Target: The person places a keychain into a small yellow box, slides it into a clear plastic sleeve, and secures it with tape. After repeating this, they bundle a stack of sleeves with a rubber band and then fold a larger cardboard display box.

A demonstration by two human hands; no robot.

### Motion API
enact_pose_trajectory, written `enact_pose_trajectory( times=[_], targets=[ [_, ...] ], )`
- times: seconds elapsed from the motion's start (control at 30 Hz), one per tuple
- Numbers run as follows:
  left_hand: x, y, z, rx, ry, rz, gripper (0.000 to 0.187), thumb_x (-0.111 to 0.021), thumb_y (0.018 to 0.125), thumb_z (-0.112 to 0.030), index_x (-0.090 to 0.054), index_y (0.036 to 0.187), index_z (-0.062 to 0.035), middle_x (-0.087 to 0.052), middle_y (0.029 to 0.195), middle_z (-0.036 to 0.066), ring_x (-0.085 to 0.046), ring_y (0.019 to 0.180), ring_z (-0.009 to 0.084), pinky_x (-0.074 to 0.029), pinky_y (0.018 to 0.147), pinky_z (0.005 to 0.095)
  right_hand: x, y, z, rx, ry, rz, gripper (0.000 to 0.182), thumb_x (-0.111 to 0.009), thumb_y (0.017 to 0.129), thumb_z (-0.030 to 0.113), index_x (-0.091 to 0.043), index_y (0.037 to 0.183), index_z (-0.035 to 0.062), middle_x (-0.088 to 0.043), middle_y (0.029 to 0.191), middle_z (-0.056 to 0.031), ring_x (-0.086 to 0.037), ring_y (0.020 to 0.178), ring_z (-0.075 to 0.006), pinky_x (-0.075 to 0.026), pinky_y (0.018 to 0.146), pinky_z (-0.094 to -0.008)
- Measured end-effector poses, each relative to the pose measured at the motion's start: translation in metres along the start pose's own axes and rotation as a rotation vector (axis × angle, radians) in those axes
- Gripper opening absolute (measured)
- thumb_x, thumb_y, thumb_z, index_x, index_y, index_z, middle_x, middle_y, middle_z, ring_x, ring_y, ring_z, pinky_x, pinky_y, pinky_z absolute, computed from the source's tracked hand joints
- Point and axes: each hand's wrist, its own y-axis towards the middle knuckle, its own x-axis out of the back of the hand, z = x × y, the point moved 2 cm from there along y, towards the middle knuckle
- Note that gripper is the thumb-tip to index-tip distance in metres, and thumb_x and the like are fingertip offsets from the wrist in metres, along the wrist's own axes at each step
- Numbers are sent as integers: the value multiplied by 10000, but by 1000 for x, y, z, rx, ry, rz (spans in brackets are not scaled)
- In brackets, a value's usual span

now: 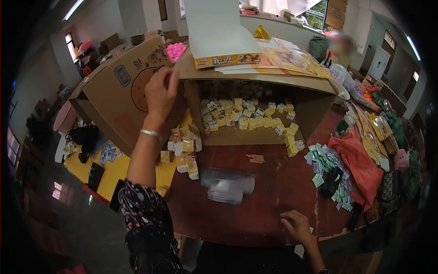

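Note:
My left hand [160, 93] is raised at the left front corner of the open cardboard box [255, 138], just below a heap of pink balls [175, 51]. Its fingers are bent and apart, and I see nothing between them. My right hand [297, 227] rests low at the table's front edge, fingers loosely curled and apart, holding nothing visible. Between the hands, clear plastic shells [227, 186] lie on the dark red table [273, 182]. Small yellow and white boxes [246, 116] are scattered inside the cardboard box. More small boxes [188, 153] are piled at its left.
A large printed carton [125, 91] leans at the left. Printed sheets [292, 59] and a white display box [223, 36] lie on top. At right are green and purple sachets [331, 169] and a red plastic bag [358, 164]. Another person [341, 48] is behind.

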Motion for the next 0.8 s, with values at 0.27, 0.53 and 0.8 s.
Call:
enact_pose_trajectory(
  times=[0.27,0.53,0.8],
  targets=[
    [-43,-182,129,429,382,960,840,-787,771,-606,-593,1399,-83,-387,1527,297,-419,1400,457,-430,1114,501,-16,-8,-19,28,-96,105,205,-691,948,155,-720,1123,53,-714,1061,-132,-716,952,-297,-574,805,-383],
    [-51,-212,137,406,364,859,721,-866,726,-380,-637,1326,-53,-344,1556,305,-441,1369,451,-460,1081,509,-31,-25,-41,19,-32,40,197,-673,961,193,-713,1118,81,-712,1081,-107,-709,948,-302,-568,797,-393],
    [38,-221,76,472,59,253,529,-826,803,-163,-643,1291,-76,-315,1567,223,-559,1277,336,-514,1003,385,-27,-32,-38,-88,113,18,170,-694,953,117,-727,1102,42,-717,1017,-101,-704,854,-202,-550,738,-323]
  ],
)
